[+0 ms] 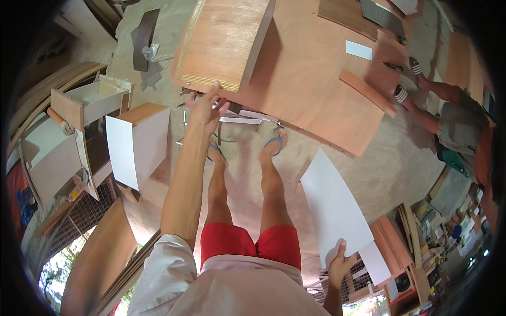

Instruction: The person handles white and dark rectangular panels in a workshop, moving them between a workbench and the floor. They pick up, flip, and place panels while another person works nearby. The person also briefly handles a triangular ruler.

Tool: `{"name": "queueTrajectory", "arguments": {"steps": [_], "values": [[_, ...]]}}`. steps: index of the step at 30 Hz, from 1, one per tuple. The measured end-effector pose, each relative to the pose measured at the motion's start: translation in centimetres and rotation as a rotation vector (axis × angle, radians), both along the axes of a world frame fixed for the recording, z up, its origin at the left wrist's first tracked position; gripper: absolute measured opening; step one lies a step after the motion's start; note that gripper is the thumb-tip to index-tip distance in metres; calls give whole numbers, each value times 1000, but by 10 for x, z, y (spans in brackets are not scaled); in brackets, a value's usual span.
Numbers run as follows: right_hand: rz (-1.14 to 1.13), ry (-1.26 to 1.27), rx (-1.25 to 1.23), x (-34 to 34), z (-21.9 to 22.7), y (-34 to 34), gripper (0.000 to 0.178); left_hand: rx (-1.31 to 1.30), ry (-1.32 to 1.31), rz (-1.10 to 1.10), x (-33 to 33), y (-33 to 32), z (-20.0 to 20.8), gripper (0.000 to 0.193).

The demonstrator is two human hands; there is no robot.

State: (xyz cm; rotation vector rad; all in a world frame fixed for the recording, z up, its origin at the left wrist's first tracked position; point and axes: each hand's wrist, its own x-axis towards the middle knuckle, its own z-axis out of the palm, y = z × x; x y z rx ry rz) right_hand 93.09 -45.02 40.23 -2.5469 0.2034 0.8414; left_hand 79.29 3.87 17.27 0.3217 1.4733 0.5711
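Observation:
At the lower right my right hand (340, 262) grips a large white panel (334, 205) by its near edge, thumb on the white face. The panel is tilted beside my right leg. My left hand (206, 108) reaches forward, its fingers apart, at the near edge of a wooden box (224, 39) with a glossy brown top and pale sides. One fingertip overlaps the box's banded edge; whether it presses on it I cannot tell. The box stands on a brown wooden board (316, 79).
On the board lie a wooden strip (367, 92) and a small white piece (359, 50). To the left stand a white-faced box (138, 147) and an open drawer-like box (92, 100). A person's legs (429, 92) show at the right. Dark offcuts (143, 39) lie on the floor.

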Motion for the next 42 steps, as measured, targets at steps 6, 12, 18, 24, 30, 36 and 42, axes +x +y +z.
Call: {"name": "queueTrajectory", "arguments": {"steps": [6,12,18,24,30,36,42], "values": [[41,-162,54,-2,-8,1,38,93,189,-52,26,-23,-8,115],[8,-120,58,-10,-4,-16,36,21,131,-208,22,-57,-8,107],[-35,-163,111,-33,-4,-19,37,85,197,-254,23,-36,-16,101],[-17,-191,113,-61,7,-4,38,-143,-463,-536,-34,-75,13,99],[83,-377,128,-92,34,16,38,81,-1666,-302,-77,-74,107,106],[114,-535,183,-147,86,54,38,124,-1653,-134,-148,-58,196,9],[176,-578,214,-183,112,79,38,226,-1299,134,-320,-43,249,16]]}}
